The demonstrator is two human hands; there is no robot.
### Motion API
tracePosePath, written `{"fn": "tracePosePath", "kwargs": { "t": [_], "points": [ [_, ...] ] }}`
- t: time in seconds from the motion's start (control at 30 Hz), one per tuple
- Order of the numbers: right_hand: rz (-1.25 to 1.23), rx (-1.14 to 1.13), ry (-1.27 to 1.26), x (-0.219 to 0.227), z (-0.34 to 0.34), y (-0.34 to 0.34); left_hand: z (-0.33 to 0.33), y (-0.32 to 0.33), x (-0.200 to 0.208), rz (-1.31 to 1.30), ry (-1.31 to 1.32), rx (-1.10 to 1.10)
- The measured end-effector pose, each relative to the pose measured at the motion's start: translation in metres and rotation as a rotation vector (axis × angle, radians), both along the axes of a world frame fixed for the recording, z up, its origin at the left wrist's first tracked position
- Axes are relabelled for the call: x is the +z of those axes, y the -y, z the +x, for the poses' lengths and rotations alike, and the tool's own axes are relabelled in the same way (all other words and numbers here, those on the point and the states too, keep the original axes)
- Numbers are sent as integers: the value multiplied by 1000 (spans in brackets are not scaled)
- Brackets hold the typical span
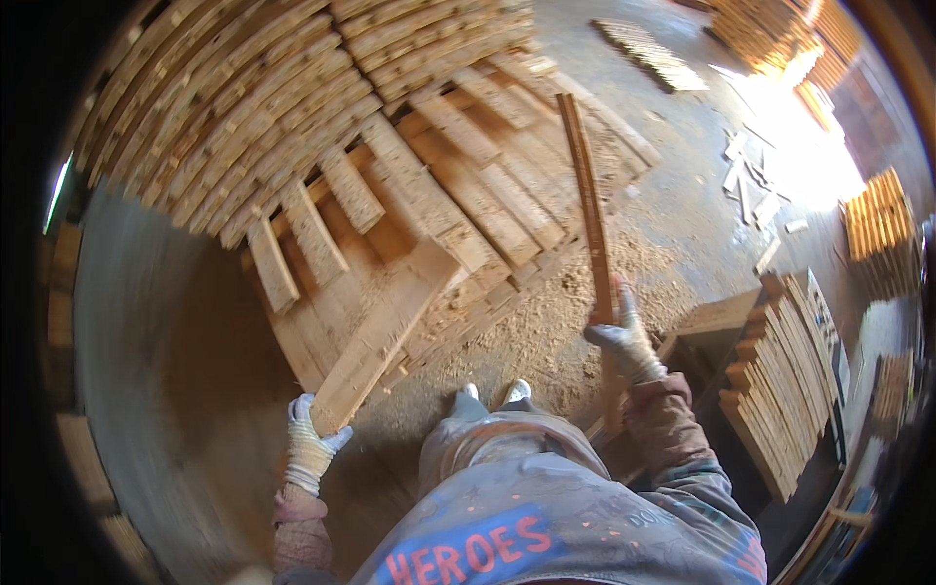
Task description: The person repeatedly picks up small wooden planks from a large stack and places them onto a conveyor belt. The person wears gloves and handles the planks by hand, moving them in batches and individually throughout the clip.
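Observation:
My left hand, in a pale work glove, is closed on the near end of a wide wooden board. The board slants away to the right, its far end over a low wooden platform of planks. On the other side, my gloved right hand grips a long, narrow wooden plank. That plank shows its thin edge and points away from me, its far end beside the platform. Several short boards lie spaced apart on the platform's left part.
Tall stacks of lumber rise behind the platform. To my right stands a bundle of boards. Sawdust covers the floor near my shoes. Scrap strips and another board stack are at the far right.

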State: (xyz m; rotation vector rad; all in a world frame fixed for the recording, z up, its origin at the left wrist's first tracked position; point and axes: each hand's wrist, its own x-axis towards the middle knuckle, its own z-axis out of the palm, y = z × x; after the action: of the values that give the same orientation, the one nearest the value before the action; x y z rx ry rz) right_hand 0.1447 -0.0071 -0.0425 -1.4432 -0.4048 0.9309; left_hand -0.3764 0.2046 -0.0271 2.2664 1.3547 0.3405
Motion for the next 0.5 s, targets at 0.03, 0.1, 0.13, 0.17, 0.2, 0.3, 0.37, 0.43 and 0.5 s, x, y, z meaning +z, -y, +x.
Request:
{"fn": "tracePosePath", "kwargs": {
  "t": [0.03,0.1,0.13,0.17,0.2,0.3,0.37,0.43,0.5],
  "points": [
    [8,65,-84,18,-9,-3,32,-1,12,-62,183,-39],
    [153,25,-191,31,-30,-13,125,-5,41,-389,462,-95],
    [190,2,-282,48,-41,-16,173,-4,45,-552,614,-177],
    [248,-10,-300,42,-47,-21,219,-2,47,-731,751,-258],
    [296,-63,-363,46,-54,-25,264,-1,44,-823,813,-334],
    [529,-139,-189,78,-55,-15,390,55,73,-981,835,-630],
    [432,-317,114,91,-42,19,432,73,37,-1206,844,-663],
    [528,-546,-88,100,-45,72,464,131,56,-1152,793,-868],
    [563,-686,18,94,-48,123,477,177,70,-931,470,-1150]
  ]
}}
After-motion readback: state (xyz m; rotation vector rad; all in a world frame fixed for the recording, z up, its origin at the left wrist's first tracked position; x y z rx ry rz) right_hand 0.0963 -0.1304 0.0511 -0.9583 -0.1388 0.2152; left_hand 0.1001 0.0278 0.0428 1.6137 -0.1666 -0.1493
